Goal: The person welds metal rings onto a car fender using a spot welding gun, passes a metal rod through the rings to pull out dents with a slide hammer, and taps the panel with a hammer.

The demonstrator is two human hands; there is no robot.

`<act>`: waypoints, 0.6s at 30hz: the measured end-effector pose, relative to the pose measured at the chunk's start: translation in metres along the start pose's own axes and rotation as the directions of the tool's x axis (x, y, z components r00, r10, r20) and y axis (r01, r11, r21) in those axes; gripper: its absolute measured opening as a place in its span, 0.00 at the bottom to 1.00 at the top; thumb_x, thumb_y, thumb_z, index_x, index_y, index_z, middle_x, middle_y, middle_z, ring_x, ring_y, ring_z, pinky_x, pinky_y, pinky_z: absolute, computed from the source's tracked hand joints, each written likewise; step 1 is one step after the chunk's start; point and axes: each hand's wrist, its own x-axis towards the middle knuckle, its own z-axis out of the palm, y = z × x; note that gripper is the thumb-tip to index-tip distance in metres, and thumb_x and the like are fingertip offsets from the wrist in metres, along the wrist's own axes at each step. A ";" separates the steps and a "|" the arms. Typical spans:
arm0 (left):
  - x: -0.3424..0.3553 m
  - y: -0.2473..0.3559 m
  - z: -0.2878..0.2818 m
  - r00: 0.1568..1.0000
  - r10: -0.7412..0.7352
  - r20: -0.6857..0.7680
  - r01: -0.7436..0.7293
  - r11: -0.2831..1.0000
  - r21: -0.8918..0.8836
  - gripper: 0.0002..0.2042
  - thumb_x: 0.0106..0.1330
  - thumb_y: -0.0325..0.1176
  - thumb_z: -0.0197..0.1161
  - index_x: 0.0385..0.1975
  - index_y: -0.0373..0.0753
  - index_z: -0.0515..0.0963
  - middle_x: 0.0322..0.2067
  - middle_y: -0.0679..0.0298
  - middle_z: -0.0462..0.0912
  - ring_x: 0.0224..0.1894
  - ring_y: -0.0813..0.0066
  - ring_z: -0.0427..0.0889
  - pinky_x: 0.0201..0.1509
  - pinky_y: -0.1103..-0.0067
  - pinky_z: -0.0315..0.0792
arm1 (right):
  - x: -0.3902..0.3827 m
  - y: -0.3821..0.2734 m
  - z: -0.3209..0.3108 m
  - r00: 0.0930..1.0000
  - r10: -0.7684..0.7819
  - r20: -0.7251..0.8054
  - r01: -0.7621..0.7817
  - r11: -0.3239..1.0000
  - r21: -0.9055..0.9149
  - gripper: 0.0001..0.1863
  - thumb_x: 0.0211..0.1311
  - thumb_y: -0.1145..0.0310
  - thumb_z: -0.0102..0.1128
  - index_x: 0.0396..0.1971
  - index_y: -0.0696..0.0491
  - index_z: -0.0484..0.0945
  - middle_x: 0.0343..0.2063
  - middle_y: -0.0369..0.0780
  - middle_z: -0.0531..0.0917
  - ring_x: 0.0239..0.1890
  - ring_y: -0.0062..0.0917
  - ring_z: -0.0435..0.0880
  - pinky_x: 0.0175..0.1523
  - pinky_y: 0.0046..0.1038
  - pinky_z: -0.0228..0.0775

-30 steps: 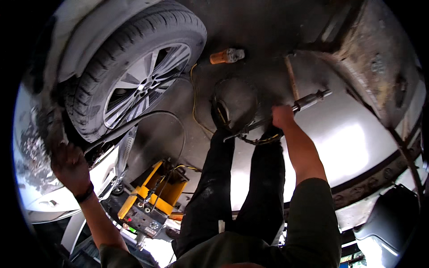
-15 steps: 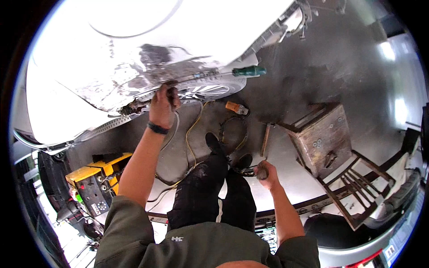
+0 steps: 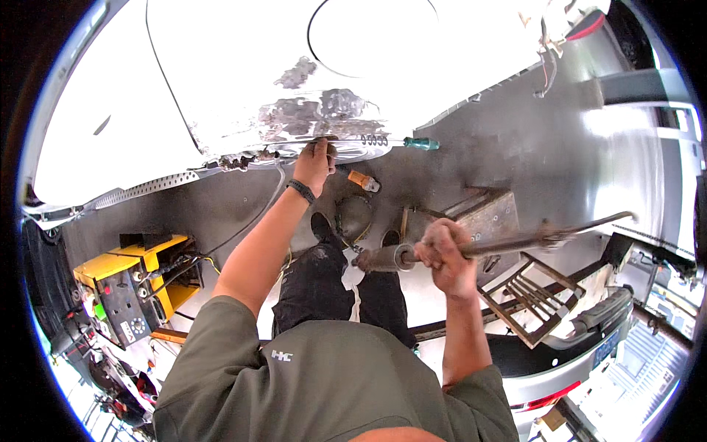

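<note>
My left hand (image 3: 315,162) reaches up to the lower edge of a white car body panel (image 3: 294,66), fingers closed on the rim near a sanded bare-metal patch (image 3: 324,110). A screwdriver with a green handle (image 3: 420,144) sticks out along that edge to the right. My right hand (image 3: 449,254) grips a long metal slide-hammer bar (image 3: 515,241), its heavy cylindrical weight (image 3: 387,258) just left of my fist and the thin rod running out to the right.
A yellow welding machine (image 3: 136,283) with cables stands at the lower left. A rusty metal stand (image 3: 501,221) and frame (image 3: 541,295) sit to the right. An orange tool (image 3: 363,180) lies on the grey floor near my shoes. A car bumper (image 3: 574,353) is lower right.
The view swung from the wheel up to the white panel. My left hand rose to the panel's lower edge. My right hand lifted the bar off the floor to waist height.
</note>
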 end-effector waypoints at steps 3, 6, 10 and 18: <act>-0.010 0.006 0.012 0.996 0.091 0.027 -0.093 0.992 0.082 0.14 0.81 0.39 0.46 0.38 0.37 0.76 0.24 0.67 0.74 0.20 0.78 0.68 0.25 0.76 0.64 | -0.006 -0.009 0.003 0.989 -0.129 0.069 0.123 0.989 0.077 0.17 0.75 0.56 0.56 0.34 0.56 0.76 0.21 0.33 0.72 0.23 0.16 0.70 0.33 0.27 0.66; -0.011 0.006 0.014 0.990 0.119 -0.070 -0.112 0.989 0.092 0.16 0.80 0.40 0.48 0.39 0.35 0.77 0.25 0.67 0.77 0.22 0.78 0.71 0.26 0.76 0.65 | 0.006 0.055 0.003 0.993 -0.018 -0.119 0.045 0.973 0.228 0.19 0.77 0.57 0.54 0.24 0.50 0.69 0.17 0.31 0.64 0.22 0.20 0.65 0.36 0.32 0.65; -0.015 0.021 0.034 0.976 0.108 -0.188 -0.037 0.936 0.349 0.15 0.78 0.41 0.51 0.39 0.35 0.77 0.29 0.66 0.81 0.25 0.77 0.75 0.30 0.76 0.70 | 0.037 0.125 -0.047 0.989 0.121 -0.086 -0.085 0.936 0.342 0.24 0.76 0.59 0.52 0.17 0.48 0.61 0.17 0.34 0.66 0.22 0.22 0.67 0.42 0.33 0.68; -0.019 0.002 0.044 0.953 0.074 -0.295 0.001 0.969 0.246 0.15 0.78 0.42 0.51 0.44 0.36 0.78 0.35 0.66 0.85 0.31 0.78 0.81 0.37 0.77 0.78 | 0.016 0.140 -0.107 0.809 0.451 0.377 -0.541 0.822 0.176 0.25 0.75 0.54 0.51 0.16 0.45 0.60 0.13 0.30 0.63 0.17 0.21 0.61 0.48 0.33 0.65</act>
